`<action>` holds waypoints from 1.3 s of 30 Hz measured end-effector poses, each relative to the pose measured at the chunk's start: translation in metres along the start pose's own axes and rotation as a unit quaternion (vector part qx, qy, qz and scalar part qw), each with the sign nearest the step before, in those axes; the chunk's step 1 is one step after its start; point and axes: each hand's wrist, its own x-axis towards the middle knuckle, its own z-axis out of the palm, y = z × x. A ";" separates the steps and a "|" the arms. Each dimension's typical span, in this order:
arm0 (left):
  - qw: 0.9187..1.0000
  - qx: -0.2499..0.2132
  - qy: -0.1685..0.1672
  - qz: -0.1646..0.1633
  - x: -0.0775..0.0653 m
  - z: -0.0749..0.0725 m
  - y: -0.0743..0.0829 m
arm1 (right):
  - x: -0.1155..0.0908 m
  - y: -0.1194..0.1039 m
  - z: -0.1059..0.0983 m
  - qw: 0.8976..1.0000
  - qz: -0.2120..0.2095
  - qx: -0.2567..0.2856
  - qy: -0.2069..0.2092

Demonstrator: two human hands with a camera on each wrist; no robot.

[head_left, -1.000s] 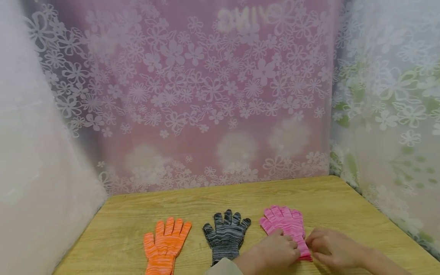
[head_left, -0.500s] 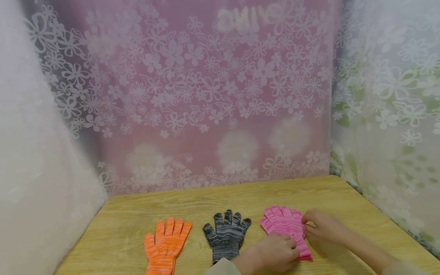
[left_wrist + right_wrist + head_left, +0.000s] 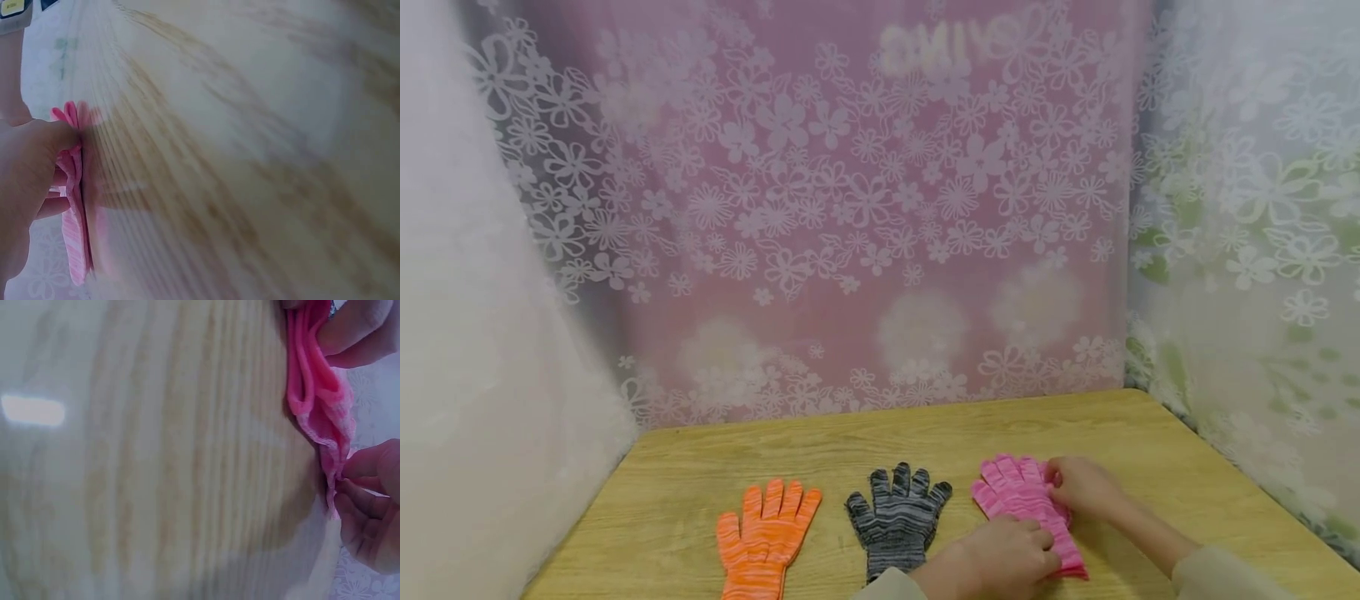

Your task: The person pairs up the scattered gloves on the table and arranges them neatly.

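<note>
In the head view a pink striped knit glove (image 3: 1017, 492) lies on the table's right side, fingers pointing away. My left hand (image 3: 1003, 554) lies across its wrist part; the left wrist view shows the thumb at the glove's near edge and other fingers over the fabric. With thumb and index finger, my right hand (image 3: 375, 503) pinches the glove's right edge near the finger end. The right wrist view shows the folded cuff layers of the pink glove (image 3: 306, 369). A dark grey striped glove (image 3: 898, 517) lies to the left, nearest my left forearm.
An orange striped glove (image 3: 767, 533) is spread flat farther left, its lower end cut off by the frame. All the gloves lie on a wood-grain table (image 3: 700, 458). Flower-patterned curtains (image 3: 865, 208) enclose the table at the back and sides.
My right hand has moved up the pink glove's right edge, from near the cuff to near the fingers. My left hand stays on the wrist part. The other gloves keep their places.
</note>
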 end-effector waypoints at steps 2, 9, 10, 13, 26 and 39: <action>1.000 -0.002 -0.001 -0.001 0.000 0.000 0.000 | -0.001 0.001 0.002 1.000 -0.008 0.004 0.008; 1.000 -0.001 -0.007 -0.005 0.001 0.000 0.000 | -0.008 0.002 0.004 0.996 -0.040 -0.045 0.064; 1.000 -0.002 -0.009 -0.007 0.001 0.000 0.000 | -0.010 0.001 0.004 0.995 -0.039 -0.052 0.071; 1.000 -0.005 -0.017 -0.014 0.002 0.000 0.000 | -0.011 0.000 0.003 0.994 -0.030 -0.060 0.087; 0.997 -0.054 -0.049 -0.013 0.007 -0.004 -0.001 | -0.016 0.005 0.014 0.986 -0.076 -0.071 0.130; 0.999 -0.016 -0.018 -0.026 0.007 -0.008 0.000 | -0.015 0.009 0.019 0.984 -0.100 -0.059 0.133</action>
